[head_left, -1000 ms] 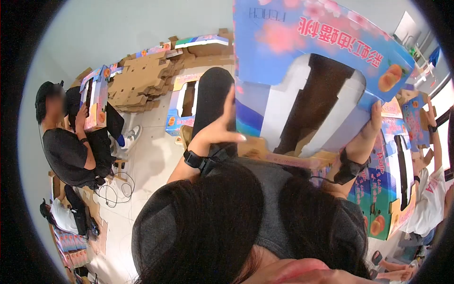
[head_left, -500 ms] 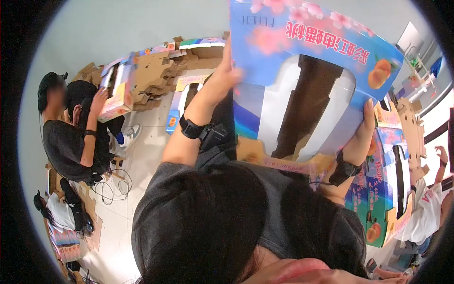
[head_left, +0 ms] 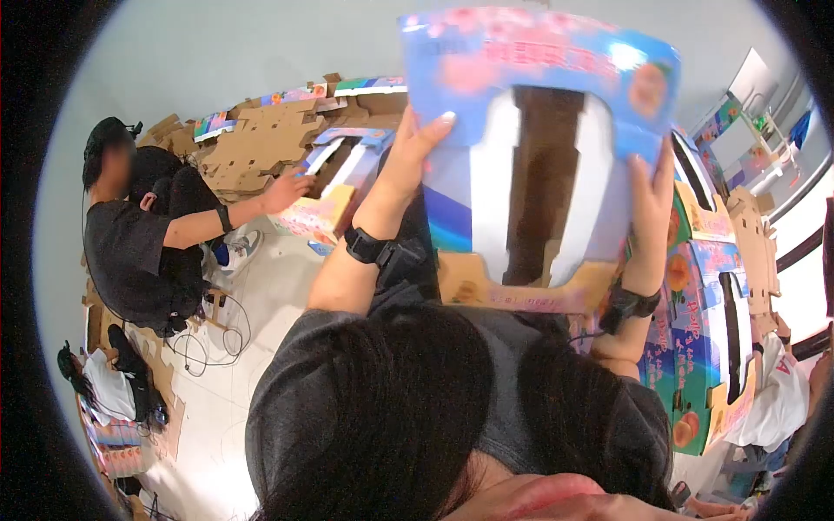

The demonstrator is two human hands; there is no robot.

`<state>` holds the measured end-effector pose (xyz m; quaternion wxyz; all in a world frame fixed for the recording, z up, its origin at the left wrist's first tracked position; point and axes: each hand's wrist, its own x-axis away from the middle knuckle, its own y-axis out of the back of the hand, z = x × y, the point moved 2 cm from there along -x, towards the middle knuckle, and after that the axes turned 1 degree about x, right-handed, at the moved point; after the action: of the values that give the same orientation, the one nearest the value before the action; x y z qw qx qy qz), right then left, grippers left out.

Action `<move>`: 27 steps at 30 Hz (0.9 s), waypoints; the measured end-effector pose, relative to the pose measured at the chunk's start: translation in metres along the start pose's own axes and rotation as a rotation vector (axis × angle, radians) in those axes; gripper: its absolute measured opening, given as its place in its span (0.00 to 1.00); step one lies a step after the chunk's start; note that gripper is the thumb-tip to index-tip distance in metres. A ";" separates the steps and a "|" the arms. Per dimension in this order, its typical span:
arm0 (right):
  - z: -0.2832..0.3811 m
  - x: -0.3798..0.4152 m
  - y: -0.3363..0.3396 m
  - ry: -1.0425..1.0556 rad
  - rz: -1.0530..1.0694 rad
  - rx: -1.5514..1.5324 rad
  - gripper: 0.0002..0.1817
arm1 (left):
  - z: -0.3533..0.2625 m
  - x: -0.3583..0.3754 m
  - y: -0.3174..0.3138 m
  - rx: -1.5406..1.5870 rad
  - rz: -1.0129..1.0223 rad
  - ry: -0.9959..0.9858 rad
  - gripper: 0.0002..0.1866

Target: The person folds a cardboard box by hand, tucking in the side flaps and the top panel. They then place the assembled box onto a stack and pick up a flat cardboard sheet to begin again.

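A printed carton (head_left: 447, 187), blue with pink blossoms, peaches and a yellow lower edge, is held up in front of my chest. Through its long cut-out the brown inside shows between white inner flaps. My left hand (head_left: 417, 148) grips the carton's left side, thumb on the front face and fingers partly hidden behind. On the opposite side, my right hand (head_left: 650, 204) holds the edge, with fingers along the side. Both wrists wear black bands. The carton's upper part is slightly blurred.
At left a seated co-worker (head_left: 130, 252) in black reaches to another carton (head_left: 334, 204). Flat cardboard (head_left: 252, 143) lies along the wall. Stacked printed cartons (head_left: 695, 347) stand at my right. Another person (head_left: 109, 382) sits lower left, and a white-shirted person (head_left: 777, 399) is at far right.
The carton in my hands has moved left and tilted more level, and my right hand has moved left with it. The co-worker's carton has moved right, closer to my left arm.
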<state>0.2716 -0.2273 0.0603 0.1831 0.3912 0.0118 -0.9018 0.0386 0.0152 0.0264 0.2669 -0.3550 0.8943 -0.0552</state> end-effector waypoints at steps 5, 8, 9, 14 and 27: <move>0.048 0.027 -0.014 0.672 -0.103 0.502 0.36 | 0.014 -0.008 0.037 0.286 -0.133 -0.067 0.29; 0.061 0.053 -0.036 0.621 0.382 0.242 0.32 | 0.004 -0.003 0.046 0.383 -0.168 -0.089 0.28; 0.074 0.058 -0.051 0.650 0.515 0.202 0.31 | 0.000 0.000 0.047 0.326 -0.192 -0.113 0.27; 0.049 0.096 -0.114 0.619 0.771 0.300 0.56 | 0.010 0.008 0.058 0.376 -0.360 -0.241 0.26; 0.038 0.117 -0.135 0.430 0.713 0.488 0.67 | 0.014 0.028 0.038 0.262 -0.644 -0.179 0.26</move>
<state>0.1259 -0.1455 -0.0125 0.3770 0.5802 -0.2973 -0.6579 0.0056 0.0263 -0.0086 0.3562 -0.5847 0.6951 -0.2191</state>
